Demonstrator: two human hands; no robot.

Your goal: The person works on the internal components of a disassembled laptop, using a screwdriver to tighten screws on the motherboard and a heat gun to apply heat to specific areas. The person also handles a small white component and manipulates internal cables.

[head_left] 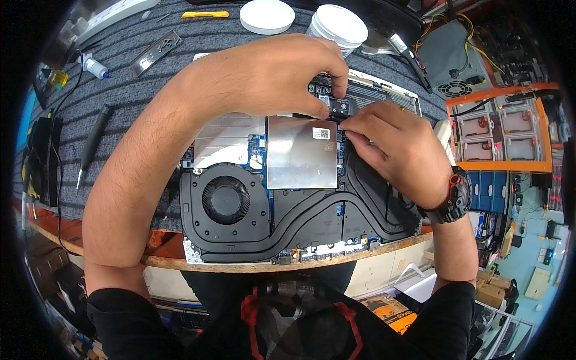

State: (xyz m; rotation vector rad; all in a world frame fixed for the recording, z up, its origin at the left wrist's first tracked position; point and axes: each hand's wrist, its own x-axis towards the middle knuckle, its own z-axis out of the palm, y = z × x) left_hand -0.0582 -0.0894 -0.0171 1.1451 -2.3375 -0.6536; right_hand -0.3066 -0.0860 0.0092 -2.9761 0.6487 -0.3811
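Observation:
An opened laptop (pixel 306 219) lies in front of me with its insides showing: a fan (pixel 225 200), dark heat pipes, a silver metal cover (pixel 302 162) and a black battery (pixel 384 90) on the far side. My left hand (pixel 282 72) arches over the far part. Its thumb and forefinger are apart, their tips at the battery's near edge. Close by, at the upper right corner of the silver cover, my right hand (pixel 396 141) pinches with thumb and forefinger. Whatever lies between those fingertips is too small to make out.
On the grey ribbed mat are a screwdriver (pixel 94 144), a small tray (pixel 155 53) of screws, a yellow tool (pixel 205 14), a white lid (pixel 267 17), a white tub (pixel 337 30) and a brush (pixel 409 53). A power supply (pixel 462 63) and an orange-framed rack (pixel 498 166) stand right.

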